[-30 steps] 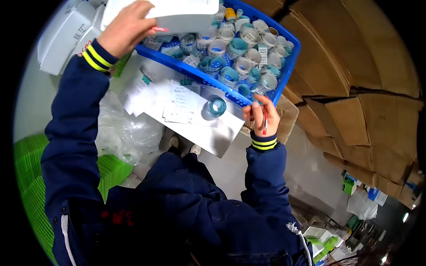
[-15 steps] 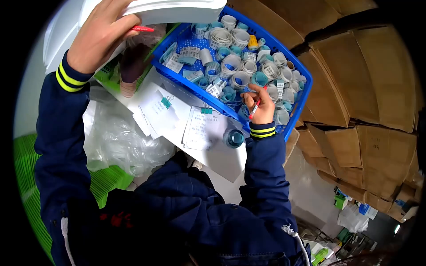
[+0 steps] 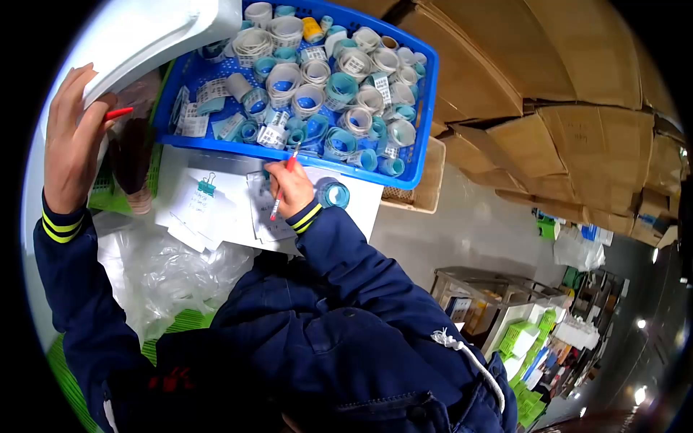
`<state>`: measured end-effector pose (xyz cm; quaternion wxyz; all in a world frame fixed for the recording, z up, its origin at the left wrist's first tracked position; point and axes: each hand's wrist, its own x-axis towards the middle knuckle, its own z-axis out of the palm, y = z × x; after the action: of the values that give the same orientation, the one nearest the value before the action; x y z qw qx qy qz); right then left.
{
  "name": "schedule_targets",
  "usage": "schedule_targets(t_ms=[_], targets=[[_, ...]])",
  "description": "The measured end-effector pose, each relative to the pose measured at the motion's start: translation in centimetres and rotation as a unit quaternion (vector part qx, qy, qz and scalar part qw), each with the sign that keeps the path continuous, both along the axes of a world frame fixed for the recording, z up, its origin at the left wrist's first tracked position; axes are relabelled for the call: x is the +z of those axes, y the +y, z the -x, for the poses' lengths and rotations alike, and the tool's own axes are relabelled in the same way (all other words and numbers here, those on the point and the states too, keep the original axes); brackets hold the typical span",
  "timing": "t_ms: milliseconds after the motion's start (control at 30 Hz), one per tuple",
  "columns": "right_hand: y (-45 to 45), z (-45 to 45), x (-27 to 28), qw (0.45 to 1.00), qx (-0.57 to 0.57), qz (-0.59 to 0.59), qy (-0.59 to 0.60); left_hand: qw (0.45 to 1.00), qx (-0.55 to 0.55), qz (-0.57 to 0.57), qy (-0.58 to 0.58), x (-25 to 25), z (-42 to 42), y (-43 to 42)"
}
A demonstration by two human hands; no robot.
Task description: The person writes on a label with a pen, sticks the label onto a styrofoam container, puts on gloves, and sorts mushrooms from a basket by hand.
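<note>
My left hand (image 3: 71, 141) grips the edge of a white lid-like box (image 3: 155, 36) at the upper left, and a red pen cap (image 3: 118, 113) pokes out between its fingers. In my right hand (image 3: 294, 189) is a red-and-white pen (image 3: 274, 209), held over clipped papers (image 3: 268, 216) on a white board. Just beyond that hand is the near rim of a blue basket (image 3: 289, 154), filled with several rolls of white and teal labels (image 3: 341, 86). A teal roll (image 3: 333, 194) stands on the board, right of my right hand.
Another clipped paper stack (image 3: 198, 206) lies to the left. Clear plastic bags (image 3: 166, 270) and green crates (image 3: 184, 321) are below it. A beige bin (image 3: 431, 177) sits under the basket's right end. Cardboard boxes (image 3: 577, 144) are piled at the right.
The view has shifted, so the basket appears further left. My right hand has gone from the basket's rolls to over the papers. My left hand and the white box sit further left and lower.
</note>
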<state>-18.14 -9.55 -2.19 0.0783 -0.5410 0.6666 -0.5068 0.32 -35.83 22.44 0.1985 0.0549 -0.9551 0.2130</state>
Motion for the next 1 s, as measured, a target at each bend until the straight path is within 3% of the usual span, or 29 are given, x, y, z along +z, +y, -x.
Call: schedule_targets(t_ms=[67, 233, 367, 467, 600, 1000], targets=[[0.9, -1.0, -1.9, 0.994, -0.031, -0.107, -0.02, 1.0, -0.007, 0.009, -0.007, -0.1, 0.5, -0.2], [2.6, -2.1, -1.2, 0.996, 0.009, -0.014, 0.083, 1.0, -0.029, 0.009, -0.007, -0.3, 1.5, -0.3], [2.8, -1.4, -0.3, 0.991, -0.038, 0.031, 0.128, 1.0, -0.02, 0.008, 0.005, -0.4, 2.2, 0.2], [2.9, 0.2, 0.9, 0.981, -0.103, 0.023, 0.16, 1.0, -0.02, 0.004, 0.007, -0.4, 2.5, 0.3], [3.8, 1.3, 1.8, 0.967, -0.162, -0.076, 0.182, 1.0, -0.024, -0.011, 0.008, -0.5, 2.7, 0.6], [4.8, 3.1, 1.8, 0.985, -0.087, -0.068, 0.136, 1.0, 0.0, -0.026, -0.015, 0.6, 6.3, 1.9]])
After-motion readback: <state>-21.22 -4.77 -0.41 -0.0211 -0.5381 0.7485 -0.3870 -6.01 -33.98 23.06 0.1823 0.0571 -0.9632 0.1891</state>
